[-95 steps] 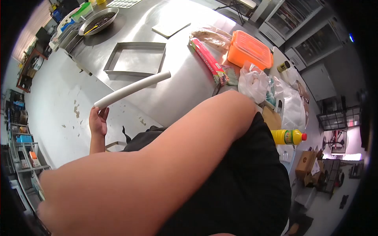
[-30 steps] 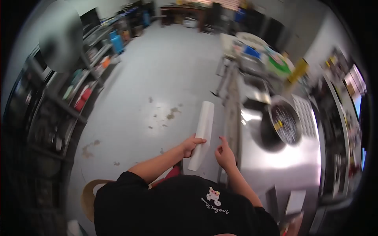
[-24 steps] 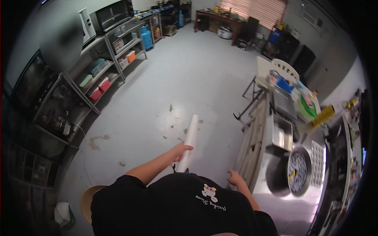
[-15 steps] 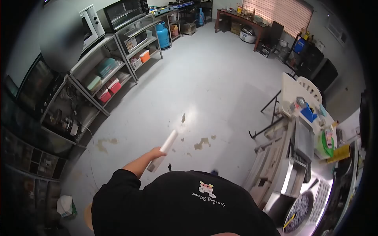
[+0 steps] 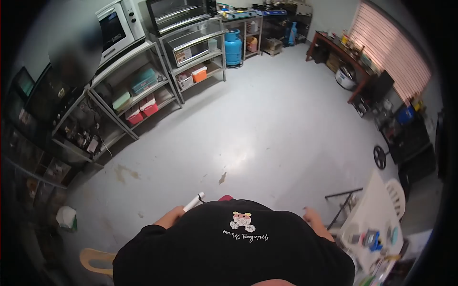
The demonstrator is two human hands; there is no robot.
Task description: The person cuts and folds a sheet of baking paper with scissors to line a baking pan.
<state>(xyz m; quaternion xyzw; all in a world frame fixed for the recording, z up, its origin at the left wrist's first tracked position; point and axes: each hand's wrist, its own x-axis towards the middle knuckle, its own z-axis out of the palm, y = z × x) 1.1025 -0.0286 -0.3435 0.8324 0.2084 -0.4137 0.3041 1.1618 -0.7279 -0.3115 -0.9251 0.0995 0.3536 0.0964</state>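
My left hand [image 5: 178, 213], partly hidden behind my black shirt, is closed around a white stick-like object [image 5: 194, 202]. A dark strap or cord shows near its far end, which points forward and to the right. On the other side of my body, my right hand [image 5: 310, 215] hangs low with a fingertip sticking out and nothing visible in it. The nearest thing to it is the leg frame [image 5: 344, 194] of a white table. Grey floor [image 5: 260, 157] with brown worn patches lies in front of me.
Metal shelves [image 5: 168, 90] with ovens and plastic boxes line the left wall. A blue gas cylinder [image 5: 233, 49] stands at their far end. At right are the cluttered white table [image 5: 372, 209] and a white chair [image 5: 396, 195]. A beige chair [image 5: 90, 259] is behind me, lower left.
The view has moved forward and turned right. My left hand has drawn back toward my body with the white object. My right hand has come into view.
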